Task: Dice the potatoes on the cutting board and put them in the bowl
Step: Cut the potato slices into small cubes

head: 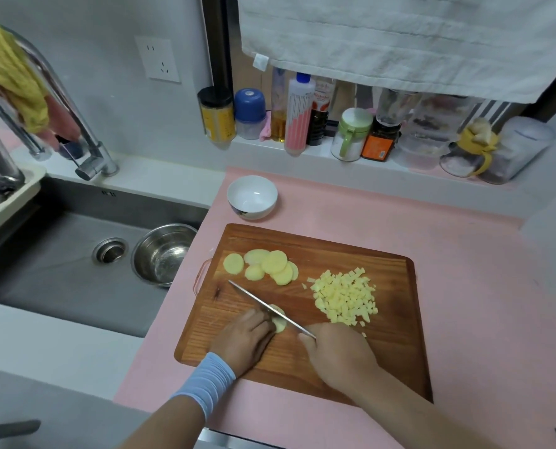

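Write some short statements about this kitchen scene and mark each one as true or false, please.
1. The white bowl holds potato. False: it is empty; the dice lie on the board.
2. The right hand holds the knife. True.
3. The left hand is off the board. False: it holds a potato piece on the board, against the blade.
4. Uncut slices lie at the far left of the board. True.
5. A steel bowl stands in the sink. True.
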The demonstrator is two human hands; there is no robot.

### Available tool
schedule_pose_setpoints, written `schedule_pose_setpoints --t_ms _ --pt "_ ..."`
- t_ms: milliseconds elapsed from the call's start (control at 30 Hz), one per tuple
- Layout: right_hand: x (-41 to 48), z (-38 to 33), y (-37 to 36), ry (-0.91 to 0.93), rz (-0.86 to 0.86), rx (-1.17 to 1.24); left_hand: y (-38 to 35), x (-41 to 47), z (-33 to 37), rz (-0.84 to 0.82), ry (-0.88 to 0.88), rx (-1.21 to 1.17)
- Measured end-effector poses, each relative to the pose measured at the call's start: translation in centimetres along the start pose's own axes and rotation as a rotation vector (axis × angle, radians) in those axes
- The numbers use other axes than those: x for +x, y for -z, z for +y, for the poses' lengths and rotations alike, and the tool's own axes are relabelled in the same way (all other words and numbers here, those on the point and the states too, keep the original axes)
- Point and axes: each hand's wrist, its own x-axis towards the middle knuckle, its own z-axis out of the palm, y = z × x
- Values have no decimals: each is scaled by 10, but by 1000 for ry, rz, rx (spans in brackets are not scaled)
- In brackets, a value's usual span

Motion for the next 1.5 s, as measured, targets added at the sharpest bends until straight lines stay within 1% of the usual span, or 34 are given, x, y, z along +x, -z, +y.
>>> schedule_pose_setpoints --t_ms 267,467,667,967,1100,1300,1500 --pt "-7 2 -3 -50 -11 -21 -1 3 -2 45 -11 -57" --pt "7 1 -6 -123 -87 29 -3 3 -6 28 -3 -88" --pt "28 -10 -15 -128 -82 65 -1 2 -5 26 4 -93" --pt "21 -15 -10 -113 -91 70 2 -2 -2 52 18 -25" --pt "13 -20 0 -75 -68 15 2 -2 0 67 13 -38" --pt "-5 -23 -3 -69 -13 -51 -1 -3 -2 78 26 -62" --pt "-8 -11 -4 -113 -69 -3 3 -1 1 110 12 -62"
